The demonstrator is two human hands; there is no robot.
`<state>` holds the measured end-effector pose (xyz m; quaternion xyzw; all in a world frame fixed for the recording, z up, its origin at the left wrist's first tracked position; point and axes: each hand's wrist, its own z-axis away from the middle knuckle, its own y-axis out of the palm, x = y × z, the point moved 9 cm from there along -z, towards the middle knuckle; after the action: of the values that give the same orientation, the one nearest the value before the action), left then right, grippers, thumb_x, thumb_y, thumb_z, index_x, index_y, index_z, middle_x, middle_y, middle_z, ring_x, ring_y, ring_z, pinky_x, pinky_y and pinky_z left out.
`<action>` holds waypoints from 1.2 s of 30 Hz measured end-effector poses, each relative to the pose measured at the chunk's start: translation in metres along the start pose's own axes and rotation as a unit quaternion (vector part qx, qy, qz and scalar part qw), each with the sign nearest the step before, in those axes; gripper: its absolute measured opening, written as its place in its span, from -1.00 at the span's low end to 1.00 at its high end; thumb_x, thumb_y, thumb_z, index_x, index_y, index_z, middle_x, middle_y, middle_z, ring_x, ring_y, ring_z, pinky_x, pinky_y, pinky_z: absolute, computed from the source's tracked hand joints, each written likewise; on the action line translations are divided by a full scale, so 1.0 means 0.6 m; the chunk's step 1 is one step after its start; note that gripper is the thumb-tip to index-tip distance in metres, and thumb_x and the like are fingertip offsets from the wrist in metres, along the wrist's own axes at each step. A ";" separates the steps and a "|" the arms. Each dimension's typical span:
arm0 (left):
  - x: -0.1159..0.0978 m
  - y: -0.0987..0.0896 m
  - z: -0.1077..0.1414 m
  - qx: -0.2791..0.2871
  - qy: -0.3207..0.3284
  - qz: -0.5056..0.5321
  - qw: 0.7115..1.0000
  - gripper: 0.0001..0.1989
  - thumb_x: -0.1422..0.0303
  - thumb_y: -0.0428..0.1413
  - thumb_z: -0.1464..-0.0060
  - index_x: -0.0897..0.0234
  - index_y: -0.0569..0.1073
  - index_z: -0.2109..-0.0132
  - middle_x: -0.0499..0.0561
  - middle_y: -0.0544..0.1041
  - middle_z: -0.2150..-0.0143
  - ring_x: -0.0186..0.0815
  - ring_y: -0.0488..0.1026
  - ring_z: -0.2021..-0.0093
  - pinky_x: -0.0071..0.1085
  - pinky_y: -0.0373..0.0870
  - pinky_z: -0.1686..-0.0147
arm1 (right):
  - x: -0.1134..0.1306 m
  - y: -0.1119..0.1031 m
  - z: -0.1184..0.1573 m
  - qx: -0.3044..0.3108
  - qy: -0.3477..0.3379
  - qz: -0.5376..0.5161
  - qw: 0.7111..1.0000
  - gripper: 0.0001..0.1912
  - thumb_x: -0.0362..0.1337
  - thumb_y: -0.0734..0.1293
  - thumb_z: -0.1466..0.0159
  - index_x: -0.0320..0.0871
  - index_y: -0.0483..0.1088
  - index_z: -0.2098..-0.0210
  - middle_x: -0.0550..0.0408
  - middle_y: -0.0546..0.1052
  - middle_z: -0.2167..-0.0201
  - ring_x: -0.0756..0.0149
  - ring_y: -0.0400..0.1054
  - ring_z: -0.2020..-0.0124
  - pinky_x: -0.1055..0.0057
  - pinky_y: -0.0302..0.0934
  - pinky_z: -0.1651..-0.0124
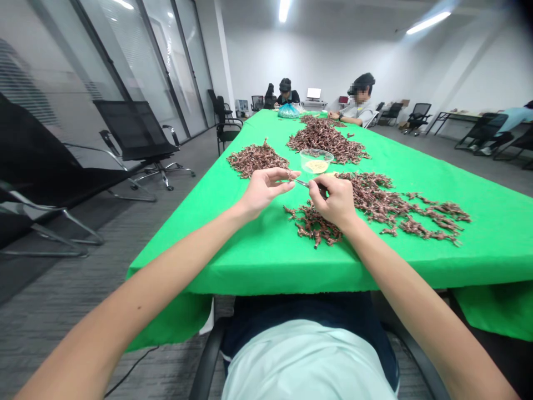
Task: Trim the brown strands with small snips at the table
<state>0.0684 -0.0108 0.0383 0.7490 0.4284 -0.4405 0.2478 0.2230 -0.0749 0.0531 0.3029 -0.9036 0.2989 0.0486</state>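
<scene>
**Seated person working a small brown sprig with a metal tool, both hands raised over the table**

The near edge of the green cloth [266, 280] lies just beyond the person's torso and drops in a fold over the table's front. A broad band of cloth runs between that edge and the hands, leaving room for the forearms, which reach forward from either side.

The left hand [264, 193] is raised above the cloth, its thumb and fingertips closed in a narrow pinch on a small brown sprig [290, 175]. The right hand [333, 203] is curled tightly around a slim metal tool [302, 183], whose tip points to that sprig, nearly meeting it. The exact tool type cannot be confirmed.

Directly below the right hand is a heap of dry, twiggy brown sprigs [314, 225], with a longer, straggling heap [387, 205] to its right. Just past the hands stands a clear plastic bowl [316, 161] holding pale yellow material [317, 166]. A third heap [257, 159] lies left of the bowl, and a fourth [325, 139] lies beyond it.

At the far end, two co-workers [360, 100] sit at the table near a blue bag [288, 111].
</scene>
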 end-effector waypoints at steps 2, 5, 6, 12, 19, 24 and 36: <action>-0.002 0.001 0.001 0.004 0.003 -0.006 1.000 -0.67 0.24 0.43 0.05 0.32 0.64 0.16 0.21 0.65 -0.03 -0.01 0.53 -0.17 0.02 0.35 -0.26 | 0.000 0.001 0.000 0.001 -0.002 0.005 1.000 -0.63 -0.05 0.21 -0.38 -0.12 0.46 0.40 0.08 0.54 0.50 0.35 0.31 0.51 0.36 0.11 0.34; -0.003 0.004 0.002 0.013 0.010 -0.015 1.000 -0.71 0.26 0.42 0.03 0.30 0.65 0.17 0.20 0.65 -0.03 0.00 0.51 -0.19 0.02 0.39 -0.24 | 0.003 0.000 -0.001 -0.001 -0.010 0.011 1.000 -0.63 -0.06 0.21 -0.39 -0.12 0.46 0.40 0.07 0.54 0.49 0.34 0.32 0.50 0.36 0.11 0.33; -0.003 0.004 0.002 0.014 0.011 -0.017 1.000 -0.72 0.27 0.41 0.02 0.30 0.65 0.17 0.19 0.65 -0.03 0.00 0.51 -0.20 0.01 0.39 -0.24 | 0.004 -0.001 -0.001 -0.003 -0.013 0.010 1.000 -0.63 -0.06 0.21 -0.39 -0.12 0.46 0.40 0.07 0.54 0.50 0.34 0.32 0.51 0.36 0.11 0.33; -0.003 0.002 0.000 0.012 0.025 -0.040 0.999 -0.72 0.26 0.41 0.03 0.28 0.65 0.17 0.19 0.65 -0.04 -0.01 0.52 -0.19 0.01 0.40 -0.23 | 0.005 0.000 0.000 -0.004 -0.015 0.025 1.000 -0.64 -0.06 0.21 -0.38 -0.12 0.46 0.40 0.07 0.55 0.49 0.33 0.33 0.49 0.36 0.12 0.32; -0.012 -0.001 -0.002 0.006 0.058 -0.099 0.993 -0.75 0.27 0.36 -0.03 0.30 0.64 0.16 0.22 0.62 -0.11 -0.03 0.54 -0.15 0.00 0.36 -0.26 | 0.000 -0.003 0.001 -0.015 0.001 0.035 0.999 -0.65 -0.06 0.21 -0.38 -0.11 0.46 0.40 0.08 0.55 0.50 0.35 0.31 0.52 0.36 0.12 0.33; -0.005 -0.004 -0.001 -0.005 0.038 -0.084 0.996 -0.74 0.27 0.38 0.00 0.31 0.61 0.20 0.21 0.63 -0.07 -0.03 0.54 -0.15 0.01 0.38 -0.25 | 0.000 -0.003 -0.001 -0.017 0.000 0.031 0.999 -0.64 -0.07 0.22 -0.37 -0.11 0.46 0.43 0.09 0.52 0.53 0.34 0.30 0.53 0.36 0.10 0.35; 0.000 0.001 0.001 0.004 0.026 -0.064 0.998 -0.73 0.26 0.39 0.01 0.31 0.62 0.19 0.19 0.65 0.01 -0.01 0.50 -0.21 0.01 0.39 -0.25 | 0.002 0.004 0.001 0.005 -0.004 0.035 0.999 -0.66 -0.07 0.23 -0.37 -0.11 0.45 0.42 0.07 0.54 0.51 0.30 0.34 0.49 0.35 0.11 0.31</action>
<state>0.0683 -0.0115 0.0377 0.7325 0.4796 -0.4377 0.2047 0.2206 -0.0745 0.0518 0.2726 -0.9123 0.3037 0.0331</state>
